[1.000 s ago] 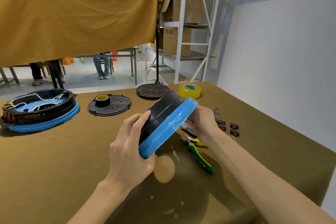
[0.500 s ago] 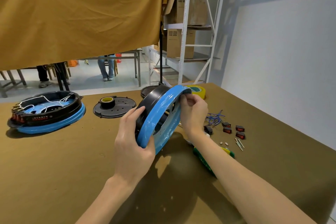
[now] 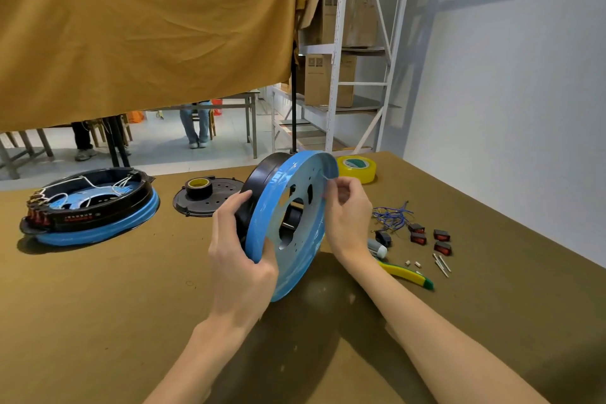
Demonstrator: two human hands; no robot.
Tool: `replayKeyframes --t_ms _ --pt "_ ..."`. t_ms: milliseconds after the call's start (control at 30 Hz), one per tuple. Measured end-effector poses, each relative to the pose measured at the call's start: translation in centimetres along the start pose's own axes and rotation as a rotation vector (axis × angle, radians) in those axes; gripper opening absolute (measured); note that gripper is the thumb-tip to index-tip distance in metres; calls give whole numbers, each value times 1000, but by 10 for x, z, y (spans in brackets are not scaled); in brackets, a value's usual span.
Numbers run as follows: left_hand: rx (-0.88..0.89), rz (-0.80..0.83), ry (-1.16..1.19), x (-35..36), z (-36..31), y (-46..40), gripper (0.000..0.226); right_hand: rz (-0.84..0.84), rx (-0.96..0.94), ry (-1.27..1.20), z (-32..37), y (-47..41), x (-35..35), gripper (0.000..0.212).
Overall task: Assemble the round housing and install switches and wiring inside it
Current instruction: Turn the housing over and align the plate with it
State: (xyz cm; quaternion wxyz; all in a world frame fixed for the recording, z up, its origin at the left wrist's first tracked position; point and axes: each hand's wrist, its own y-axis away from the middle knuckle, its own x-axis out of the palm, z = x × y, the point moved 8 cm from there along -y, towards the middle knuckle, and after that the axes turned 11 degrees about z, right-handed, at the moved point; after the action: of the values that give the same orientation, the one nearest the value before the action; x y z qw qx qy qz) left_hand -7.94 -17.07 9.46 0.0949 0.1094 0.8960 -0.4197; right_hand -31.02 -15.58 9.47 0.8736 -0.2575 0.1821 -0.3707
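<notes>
Centrally, a round housing [image 3: 288,223], blue dish backed by a black ring, is held on edge above the brown table [image 3: 98,321], its open blue face turned toward the person's right. Left hand [image 3: 241,259]: forearm rising from the lower frame edge, wrist straight, thumb over the blue rim at the lower near side, fingers curled round the black ring behind; it grips the housing. Right hand [image 3: 344,211]: forearm entering from the lower right, wrist bent inward, thumb and forefinger closed together at the upper rim of the blue face, apparently pinching a thin film edge there; remaining fingers loosely curled. Beyond the right hand: a yellow tape roll [image 3: 356,168]. Right of that hand, on the table: blue wires [image 3: 392,216], red rocker switches [image 3: 439,239], and yellow-handled pliers [image 3: 408,275]. Left of the grip: a black cover plate [image 3: 210,198] carrying a small tape roll, and farther left a second, wired housing [image 3: 90,207] lying flat.
</notes>
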Motion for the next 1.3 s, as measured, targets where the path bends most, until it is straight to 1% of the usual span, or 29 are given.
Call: replayKeyframes --t_ms 67,100,167,233,300,367,467,533,667,733,767,833,867,900,967,1000,1100,1167,1233,1300 --pt "4 -1 16 -1 3 -1 72 -40 36 11 -8 5 -18 10" --pt "12 3 15 -1 4 -1 69 -33 63 34 -14 7 -27 11" --pt "45 13 -2 0 0 -3 67 56 104 119 -27 8 -45 10" --pt "93 33 -11 0 -6 -6 66 170 129 309 -41 9 -64 11" --pt "152 86 -20 3 -12 -6 66 255 183 509 -57 12 -87 11" --pt "192 163 -61 9 -17 -6 70 307 245 626 -71 16 -106 10" --pt "266 254 -163 20 -27 0 81 337 333 682 -89 24 -128 10" --pt "316 312 -226 28 -34 4 83 358 379 703 -98 27 -137 11" --pt "426 474 -333 41 -42 16 85 371 424 709 -105 31 -146 12" --pt "474 541 -390 45 -43 21 86 310 421 644 -99 29 -151 19" --pt "482 569 -406 47 -42 23 87 250 423 545 -93 27 -154 22" --pt "471 617 -401 48 -39 27 92 155 478 258 -79 24 -153 29" --pt "451 644 -390 48 -36 28 97 160 521 142 -71 22 -145 32" --pt "429 674 -386 49 -32 31 101 200 562 80 -62 21 -135 35" --pt "408 734 -416 52 -26 41 105 342 613 72 -47 25 -109 38" --pt "409 762 -436 54 -24 48 103 414 621 99 -41 29 -98 38" --pt "393 807 -477 56 -21 64 91 560 587 176 -32 47 -73 44" --pt "337 844 -457 52 -15 70 96 564 543 239 -32 57 -66 51" --pt "235 904 -359 49 -9 73 102 525 505 297 -32 62 -64 52" --pt "158 880 -223 44 -8 73 99 492 525 256 -31 65 -60 53"
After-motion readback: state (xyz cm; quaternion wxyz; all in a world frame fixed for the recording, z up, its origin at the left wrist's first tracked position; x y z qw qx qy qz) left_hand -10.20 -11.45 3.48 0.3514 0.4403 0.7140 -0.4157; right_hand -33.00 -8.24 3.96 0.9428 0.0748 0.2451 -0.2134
